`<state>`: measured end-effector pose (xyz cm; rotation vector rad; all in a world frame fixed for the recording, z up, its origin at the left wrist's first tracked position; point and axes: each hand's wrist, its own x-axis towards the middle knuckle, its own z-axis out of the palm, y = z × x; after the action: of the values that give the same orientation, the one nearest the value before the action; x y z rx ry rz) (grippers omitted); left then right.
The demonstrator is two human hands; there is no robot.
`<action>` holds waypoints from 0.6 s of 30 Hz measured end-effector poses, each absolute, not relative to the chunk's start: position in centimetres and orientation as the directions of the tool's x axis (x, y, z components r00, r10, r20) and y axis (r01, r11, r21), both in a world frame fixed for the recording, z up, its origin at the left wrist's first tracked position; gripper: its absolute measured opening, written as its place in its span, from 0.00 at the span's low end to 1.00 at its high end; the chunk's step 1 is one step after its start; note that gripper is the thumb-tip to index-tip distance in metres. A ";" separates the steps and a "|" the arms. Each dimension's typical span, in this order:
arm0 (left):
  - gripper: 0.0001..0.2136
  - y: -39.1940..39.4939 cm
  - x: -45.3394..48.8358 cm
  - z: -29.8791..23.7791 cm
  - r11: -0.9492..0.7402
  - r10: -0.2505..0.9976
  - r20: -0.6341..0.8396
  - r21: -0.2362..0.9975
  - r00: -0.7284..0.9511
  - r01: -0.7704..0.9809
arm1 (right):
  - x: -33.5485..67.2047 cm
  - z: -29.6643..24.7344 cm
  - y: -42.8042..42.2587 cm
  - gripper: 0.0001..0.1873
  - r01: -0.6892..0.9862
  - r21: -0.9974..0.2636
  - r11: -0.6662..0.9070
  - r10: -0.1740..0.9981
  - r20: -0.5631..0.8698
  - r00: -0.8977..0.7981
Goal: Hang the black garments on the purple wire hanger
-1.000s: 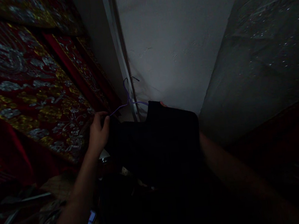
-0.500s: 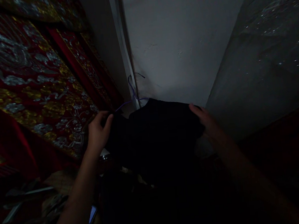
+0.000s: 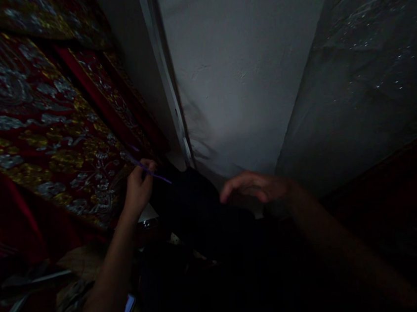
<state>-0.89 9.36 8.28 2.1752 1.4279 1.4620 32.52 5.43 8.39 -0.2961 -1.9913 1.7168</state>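
Near the middle, my left hand (image 3: 139,185) is closed around a thin purple clothes hanger (image 3: 161,178). A black garment (image 3: 194,202) hangs from that hand, its cloth sagging down into shadow. How much of the cloth is inside the fingers is hard to make out. My right hand (image 3: 254,185) is held to the right of the garment, fingers apart and slightly curled, with nothing in it. Darkness hides the garment's lower part.
A red cloth embroidered in silver and gold (image 3: 71,160) hangs at the left. Ahead are a pale wall (image 3: 237,73) with a narrow metal upright (image 3: 163,56) and clear plastic sheeting (image 3: 370,59) at the right. A lit phone-like screen (image 3: 128,309) lies low at the left.
The hanger has come off the upright and tilted to the left in my left hand. My right hand has let go of the garment and moved inward and lower. The cloth has dropped.
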 end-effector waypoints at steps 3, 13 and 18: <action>0.12 7.8 1.1 8.0 -0.598 0.786 0.586 0.641 0.196 0.481 | 31.5 6.3 5.5 0.29 0.028 -0.966 0.259 0.528 0.117 -0.841; 0.21 3.5 9.1 9.0 -0.478 0.775 0.464 0.874 0.430 -0.082 | 31.0 1.0 9.3 0.18 0.231 -0.845 0.483 0.869 0.430 -0.244; 0.28 4.8 7.4 7.9 -0.328 0.835 0.357 0.934 0.419 -0.141 | 35.0 1.1 7.7 0.23 -0.057 -0.986 0.157 0.988 0.157 -0.007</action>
<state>7.38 4.79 7.92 1.5956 0.6268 1.1319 35.02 7.73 1.07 -1.0468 -1.2472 1.1269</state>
